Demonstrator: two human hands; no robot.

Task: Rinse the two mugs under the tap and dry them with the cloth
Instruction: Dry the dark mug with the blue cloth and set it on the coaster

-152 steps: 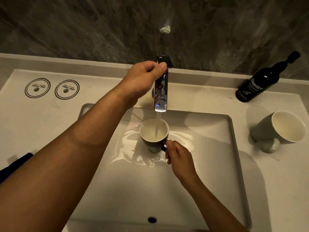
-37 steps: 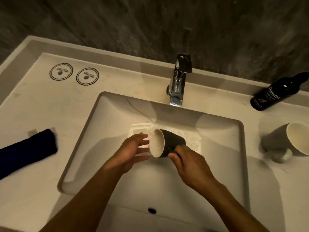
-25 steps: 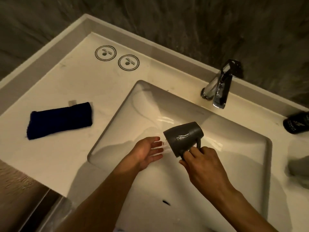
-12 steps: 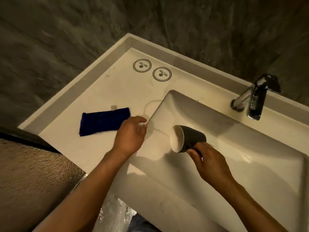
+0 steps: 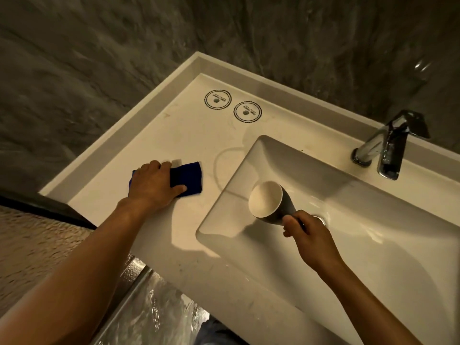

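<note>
The right hand [image 5: 310,239] grips the mug [image 5: 270,201] by its handle, tipped sideways over the sink [image 5: 373,257], while the left hand [image 5: 154,186] closes on the cloth [image 5: 188,178] at centre left, so the wet handle could slip.

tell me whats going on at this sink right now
A person is partway through washing up. The right hand holds a dark mug by its handle, tipped on its side over the sink, its pale inside facing the camera. The left hand rests on a blue cloth lying on the counter left of the basin; whether it has closed around the cloth is unclear. No water runs from the tap. Drying looks like the next step.
</note>
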